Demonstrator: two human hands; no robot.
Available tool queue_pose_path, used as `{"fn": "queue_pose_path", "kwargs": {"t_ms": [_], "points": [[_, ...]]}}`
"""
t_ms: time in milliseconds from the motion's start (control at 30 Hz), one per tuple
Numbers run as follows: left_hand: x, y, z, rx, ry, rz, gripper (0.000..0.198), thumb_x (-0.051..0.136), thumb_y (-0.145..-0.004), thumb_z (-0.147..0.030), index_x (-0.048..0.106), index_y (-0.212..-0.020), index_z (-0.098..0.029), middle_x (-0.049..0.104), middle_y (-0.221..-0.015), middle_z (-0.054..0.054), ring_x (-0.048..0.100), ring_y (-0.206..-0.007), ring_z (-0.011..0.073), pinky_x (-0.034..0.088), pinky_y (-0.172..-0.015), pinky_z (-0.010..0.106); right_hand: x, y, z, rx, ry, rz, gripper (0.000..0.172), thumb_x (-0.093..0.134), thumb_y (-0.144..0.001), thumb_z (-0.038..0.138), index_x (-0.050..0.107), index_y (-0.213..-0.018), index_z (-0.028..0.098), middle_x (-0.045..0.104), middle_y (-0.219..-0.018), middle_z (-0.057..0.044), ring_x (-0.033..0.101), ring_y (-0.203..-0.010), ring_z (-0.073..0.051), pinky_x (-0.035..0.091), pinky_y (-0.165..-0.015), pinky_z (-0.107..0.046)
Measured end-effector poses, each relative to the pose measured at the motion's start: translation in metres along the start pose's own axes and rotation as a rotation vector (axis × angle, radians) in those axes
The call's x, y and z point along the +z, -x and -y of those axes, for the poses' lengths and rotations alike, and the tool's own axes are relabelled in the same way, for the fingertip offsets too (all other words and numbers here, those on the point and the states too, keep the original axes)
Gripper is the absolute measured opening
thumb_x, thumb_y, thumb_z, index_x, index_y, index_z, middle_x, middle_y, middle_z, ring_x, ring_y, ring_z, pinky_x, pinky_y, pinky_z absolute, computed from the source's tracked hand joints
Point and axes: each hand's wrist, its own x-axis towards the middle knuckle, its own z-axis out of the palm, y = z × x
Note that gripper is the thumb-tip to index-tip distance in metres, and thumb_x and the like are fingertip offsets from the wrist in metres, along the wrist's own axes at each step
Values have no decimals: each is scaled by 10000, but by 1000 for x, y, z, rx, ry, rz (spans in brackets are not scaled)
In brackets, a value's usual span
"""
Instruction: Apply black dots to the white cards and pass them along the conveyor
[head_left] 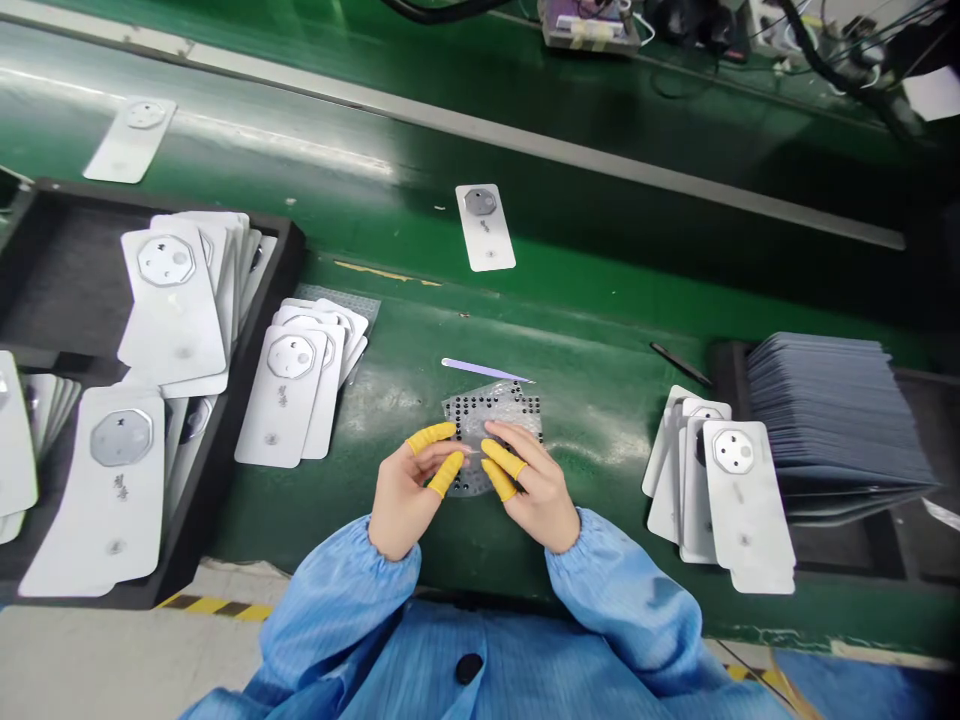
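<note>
My left hand (411,492) and my right hand (536,490) meet over a clear sheet dotted with small black round pieces (491,405). Yellow finger cots cover some fingertips on both hands. The left thumb and forefinger come together near a tiny pale thing that I cannot make out. The right thumb and fingers are drawn in close to the same spot, and what they pinch is too small to tell. Just beyond the sheet lies a pair of lilac tweezers (487,371). The lower part of the sheet is partly hidden by my fingers.
White phone-back-shaped panels (281,400) are stacked at left, with more in a black tray (289,255). At right, another panel stack (750,510) leans by a row of dark sheets (832,420). Single panels (487,235) lie farther back. A dark thin tool (679,363) rests at right.
</note>
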Motion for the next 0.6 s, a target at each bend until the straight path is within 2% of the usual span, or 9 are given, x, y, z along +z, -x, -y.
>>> {"fn": "queue_pose_path", "kwargs": {"t_ms": [100, 167, 233, 300, 400, 500, 600], "points": [[1, 1, -2, -95, 208, -18, 626, 680, -791, -394, 489, -1292, -72, 762, -984, 152, 746, -843, 229, 601, -843, 400, -2, -10, 9, 30, -26, -31, 317, 582, -867, 87, 631, -1155, 211, 671, -1156, -118, 621, -1119, -206, 550, -934, -427], [3, 2, -1, -154, 310, -50, 725, 746, -724, -370, 477, -1329, -75, 750, -1040, 164, 744, -863, 235, 593, -866, 411, -1, -17, 11, 22, -22, -40, 283, 574, -877, 103, 634, -1130, 215, 681, -1089, -103, 647, -1032, -190, 571, -875, -394], [4, 4, 1, -141, 281, -46, 651, 748, -712, -320, 546, -1285, -86, 744, -1067, 164, 740, -888, 247, 583, -881, 418, 0, -23, 13, -12, -18, -3, 278, 531, -896, 106, 621, -1142, 199, 678, -1069, -105, 656, -999, -182, 586, -837, -357], [5, 8, 1, -77, 179, -30, 478, 712, -733, -251, 644, -1187, -118, 739, -1095, 146, 725, -946, 268, 563, -911, 436, 0, -26, 15, -75, 13, 51, 310, 466, -903, 82, 605, -1165, 171, 675, -1075, -121, 662, -1008, -186, 596, -828, -335], [8, 16, 0, 19, 71, -41, 309, 675, -728, -168, 745, -1029, -186, 747, -1092, 91, 715, -966, 277, 555, -921, 423, 0, -18, 10, -216, 156, 82, 346, 429, -881, 41, 605, -1168, 119, 687, -1073, -154, 684, -1005, -209, 608, -825, -321], [15, 15, 7, 61, 37, -80, 284, 685, -717, -163, 768, -983, -217, 783, -925, 55, 741, -800, 241, 606, -789, 337, 8, -3, -12, -356, 307, 37, 347, 429, -860, 28, 622, -1141, 94, 699, -1066, -185, 711, -958, -256, 626, -757, -329], [22, 12, 20, -30, 64, -123, 339, 722, -713, -233, 741, -1050, -212, 779, -877, 68, 744, -795, 253, 614, -750, 315, 24, 13, -35, -414, 292, 70, 420, 425, -858, 38, 581, -1235, 138, 703, -1089, -159, 718, -951, -247, 627, -750, -308]]}}
